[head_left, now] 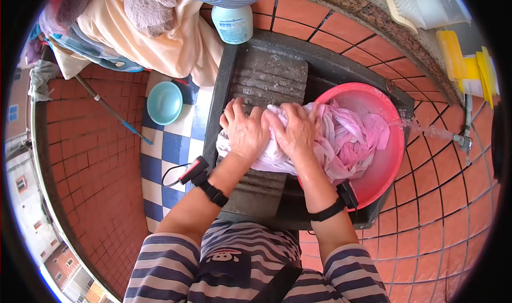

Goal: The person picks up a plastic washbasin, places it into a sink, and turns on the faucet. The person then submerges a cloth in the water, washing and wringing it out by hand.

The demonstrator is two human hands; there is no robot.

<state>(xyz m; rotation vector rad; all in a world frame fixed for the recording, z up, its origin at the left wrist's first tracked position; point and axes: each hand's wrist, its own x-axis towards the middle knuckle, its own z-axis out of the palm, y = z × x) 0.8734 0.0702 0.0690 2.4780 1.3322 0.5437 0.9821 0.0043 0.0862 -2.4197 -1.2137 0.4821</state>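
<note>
A wet pink and white cloth (346, 138) stretches from the ridged washboard (272, 74) of a dark stone sink (226, 84) into a red basin (395, 159). My left hand (244, 128) presses on the cloth's pale end over the washboard, its fingers curled around the fabric. Close beside it, my right hand (296, 130) grips the same cloth near the basin's left rim. The fingertips of both hands are partly hidden by the folds. The cloth's pinker part lies bunched inside the basin, in water.
Water runs from a tap (463, 140) at the right into the basin. A teal bowl (165, 103) sits on the checkered floor. A pale blue bottle (233, 25) stands at the sink's back corner. Peach fabric (154, 31) hangs at upper left, near a pole (109, 107).
</note>
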